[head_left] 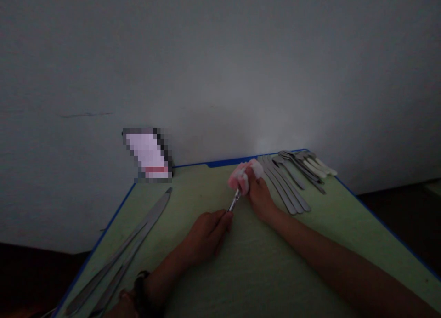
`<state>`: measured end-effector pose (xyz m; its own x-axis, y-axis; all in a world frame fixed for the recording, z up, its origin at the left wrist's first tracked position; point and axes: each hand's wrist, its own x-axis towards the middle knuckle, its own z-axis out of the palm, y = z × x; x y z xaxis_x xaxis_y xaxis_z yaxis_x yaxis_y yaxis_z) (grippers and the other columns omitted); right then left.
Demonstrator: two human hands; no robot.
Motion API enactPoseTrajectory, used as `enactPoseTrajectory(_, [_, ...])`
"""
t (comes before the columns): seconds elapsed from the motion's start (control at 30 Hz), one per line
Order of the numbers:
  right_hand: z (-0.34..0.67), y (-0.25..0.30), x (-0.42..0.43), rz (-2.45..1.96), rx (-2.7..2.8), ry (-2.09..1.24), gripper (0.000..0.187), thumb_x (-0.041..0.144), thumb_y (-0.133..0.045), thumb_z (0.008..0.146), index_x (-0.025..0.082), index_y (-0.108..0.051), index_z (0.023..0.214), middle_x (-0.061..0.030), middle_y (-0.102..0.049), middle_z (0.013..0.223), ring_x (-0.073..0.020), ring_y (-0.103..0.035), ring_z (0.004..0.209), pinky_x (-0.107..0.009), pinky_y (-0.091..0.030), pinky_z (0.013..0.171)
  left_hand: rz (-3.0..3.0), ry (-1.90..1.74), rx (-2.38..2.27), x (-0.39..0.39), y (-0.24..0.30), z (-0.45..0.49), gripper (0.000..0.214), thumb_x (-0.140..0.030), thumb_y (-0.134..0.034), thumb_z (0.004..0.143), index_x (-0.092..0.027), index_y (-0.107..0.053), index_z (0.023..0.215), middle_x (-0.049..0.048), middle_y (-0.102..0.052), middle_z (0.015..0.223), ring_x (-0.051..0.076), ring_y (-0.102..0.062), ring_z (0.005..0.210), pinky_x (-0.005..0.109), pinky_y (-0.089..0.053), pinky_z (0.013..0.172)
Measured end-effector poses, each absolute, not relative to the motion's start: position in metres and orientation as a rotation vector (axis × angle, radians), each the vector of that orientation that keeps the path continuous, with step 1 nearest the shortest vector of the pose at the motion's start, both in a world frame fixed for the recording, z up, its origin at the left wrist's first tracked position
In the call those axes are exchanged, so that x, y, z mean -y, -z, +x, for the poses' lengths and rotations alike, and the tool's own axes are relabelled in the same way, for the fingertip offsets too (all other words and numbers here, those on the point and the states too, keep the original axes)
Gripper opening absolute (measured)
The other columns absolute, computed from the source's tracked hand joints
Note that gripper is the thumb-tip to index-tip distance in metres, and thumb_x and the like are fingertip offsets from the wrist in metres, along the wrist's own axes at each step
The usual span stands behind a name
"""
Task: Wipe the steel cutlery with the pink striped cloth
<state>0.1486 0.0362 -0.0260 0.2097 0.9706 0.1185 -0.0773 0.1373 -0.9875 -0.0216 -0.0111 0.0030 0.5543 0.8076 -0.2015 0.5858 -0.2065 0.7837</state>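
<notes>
My left hand (208, 235) rests on the green mat (262, 267) and pinches the handle end of a slim metal utensil (235, 201). My right hand (259, 194) is closed around a pink and white cloth (244, 174) that wraps the utensil's far end, so that end is hidden. The utensil slants from my left fingers up to the cloth. A dark band sits on my left wrist (140, 290).
Two long knives (131, 249) lie on the mat's left side. Several pieces of cutlery (292, 180) lie in a row at the back right, some with pale handles. A blurred pale object (149, 155) stands at the mat's back left corner against the wall.
</notes>
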Motion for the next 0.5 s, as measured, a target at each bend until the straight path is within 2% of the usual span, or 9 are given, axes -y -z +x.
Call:
enactPoseTrajectory(0.2, [0.128,0.021,-0.020,-1.122,1.246,-1.097,0.043,0.058,-0.047,0.078,0.018,-0.051,0.066,0.0010,-0.049,0.059,-0.0106,-0.042,0.054,-0.023,-0.033,0.051,1.825,-0.469,-1.175,0.010,-0.002,-0.020,0.044,-0.049,-0.026,0.093,-0.020,-0.045,0.065,-0.0064,-0.047,0.041,0.011,-0.047,0.042,0.022,-0.040,0.051])
enactPoseTrajectory(0.33, [0.133,0.022,-0.026,-1.067,1.238,-1.129,0.041,0.057,-0.049,0.078,0.017,-0.051,0.069,0.0012,-0.050,0.061,-0.0101,-0.043,0.054,-0.023,-0.034,0.051,1.863,-0.448,-1.196,0.009,-0.003,-0.020,0.045,-0.049,-0.026,0.092,-0.020,-0.043,0.063,-0.0060,-0.046,0.042,0.011,-0.046,0.042,0.022,-0.037,0.049])
enactPoseTrajectory(0.5, [0.153,0.018,-0.039,-1.143,1.119,-0.975,0.044,0.060,-0.049,0.076,0.018,-0.052,0.066,0.0013,-0.048,0.057,-0.0101,-0.040,0.052,-0.023,-0.033,0.049,1.951,-0.352,-1.152,0.010,-0.002,-0.024,0.046,-0.050,-0.026,0.093,-0.019,-0.044,0.063,-0.0055,-0.047,0.046,0.010,-0.046,0.046,0.022,-0.037,0.051])
